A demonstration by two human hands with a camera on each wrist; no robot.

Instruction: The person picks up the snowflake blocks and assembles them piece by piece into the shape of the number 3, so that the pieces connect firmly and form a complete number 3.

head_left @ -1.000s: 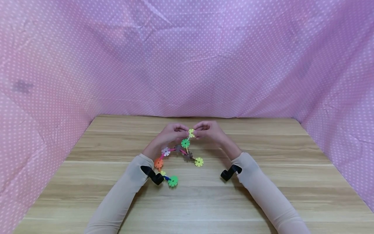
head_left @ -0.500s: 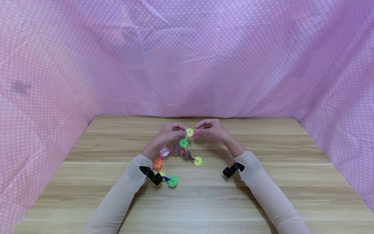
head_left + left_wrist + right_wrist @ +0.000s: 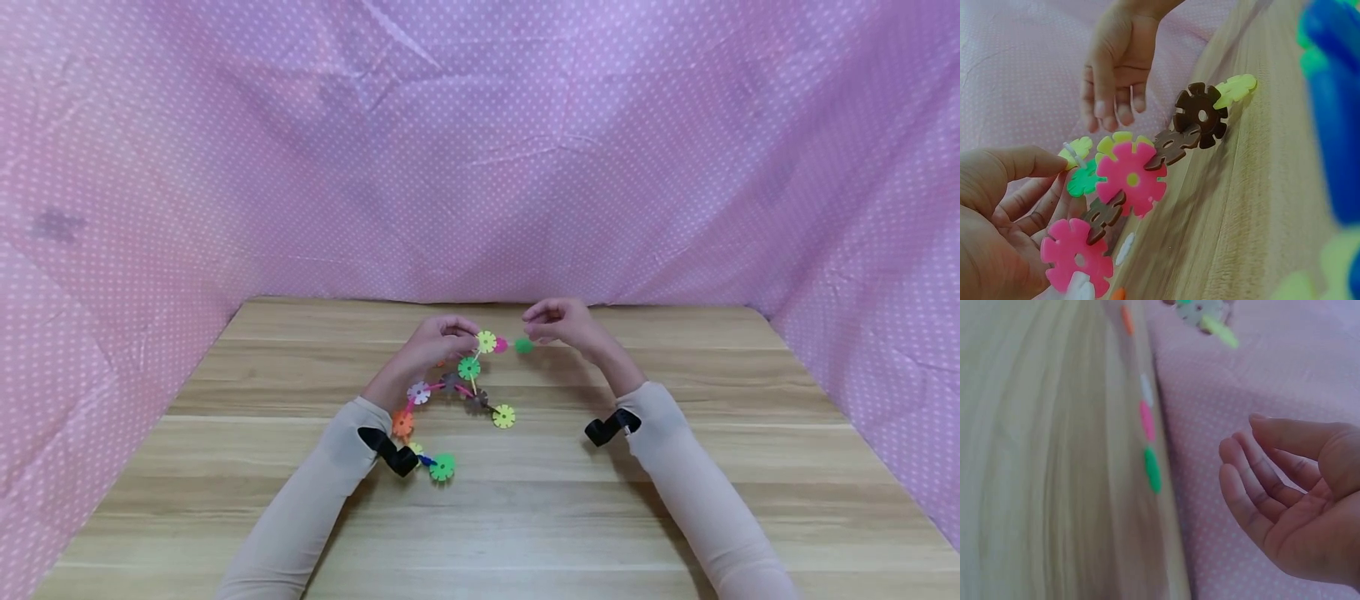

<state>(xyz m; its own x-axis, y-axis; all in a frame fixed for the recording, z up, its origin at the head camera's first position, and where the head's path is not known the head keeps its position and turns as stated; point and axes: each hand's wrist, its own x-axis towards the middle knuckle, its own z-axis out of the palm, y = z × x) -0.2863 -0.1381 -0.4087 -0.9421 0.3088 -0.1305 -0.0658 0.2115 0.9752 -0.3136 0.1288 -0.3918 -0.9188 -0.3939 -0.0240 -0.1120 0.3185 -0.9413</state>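
Observation:
A chain of slotted, flower-shaped plastic discs in several colours runs down from my left hand (image 3: 438, 342). Thumb and fingers there pinch the chain's upper end by a yellow disc (image 3: 486, 342), with a green disc (image 3: 468, 367) linked below it. Pink discs (image 3: 1132, 178) and a dark brown disc (image 3: 1200, 115) show along the chain in the left wrist view. Its lower end is a green disc (image 3: 442, 467); a side branch ends in a yellow disc (image 3: 504, 417). My right hand (image 3: 566, 323) is off to the right, fingers loosely bent, holding nothing.
Loose discs lie along the far side of the wooden table (image 3: 570, 500): a green disc (image 3: 1152, 470), a pink disc (image 3: 1147, 420), a white disc (image 3: 1146, 389) and an orange disc (image 3: 1127, 319). A pink dotted cloth (image 3: 480, 167) hangs behind the table.
My right hand has left the yellow disc and moved right and slightly away, uncovering the pink and green loose discs. My left hand keeps its pinch, almost still.

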